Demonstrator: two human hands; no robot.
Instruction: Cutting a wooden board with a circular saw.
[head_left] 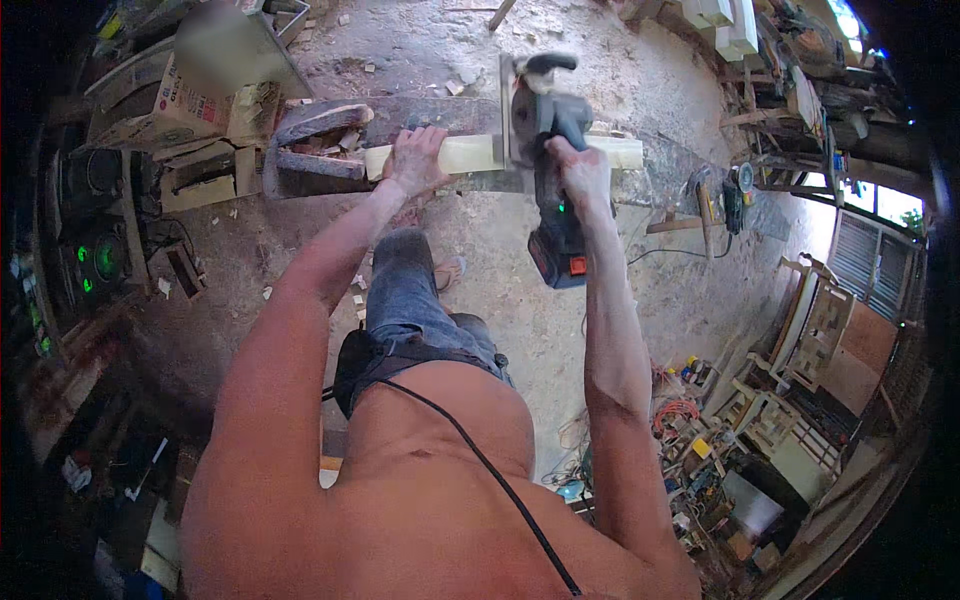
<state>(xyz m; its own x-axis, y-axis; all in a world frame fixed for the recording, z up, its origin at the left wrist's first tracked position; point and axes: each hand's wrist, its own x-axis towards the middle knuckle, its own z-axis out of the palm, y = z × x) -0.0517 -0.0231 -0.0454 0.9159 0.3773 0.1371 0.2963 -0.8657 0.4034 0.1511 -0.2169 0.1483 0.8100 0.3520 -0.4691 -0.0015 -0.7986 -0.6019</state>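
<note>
A pale squared length of timber (475, 155) lies crosswise on a low worn bench (665, 183). My left hand (415, 160) grips it near its left end, the fingers laid over its top. In my right hand (580, 172) is the handle of a cordless circular saw (545, 115), its battery pack (556, 255) pointing back toward me. The saw stands across the timber, right of its middle, and hides part of it. Whether the blade is in the wood cannot be seen. Both forearms reach forward, well apart.
A notched wooden piece (320, 135) lies left of the timber. On the right are a hammer-like tool (706, 218) and a corded power tool (738, 200). A cardboard box (165, 110) stands far left, clutter (710, 460) lower right. A black cable (480, 460) crosses my torso.
</note>
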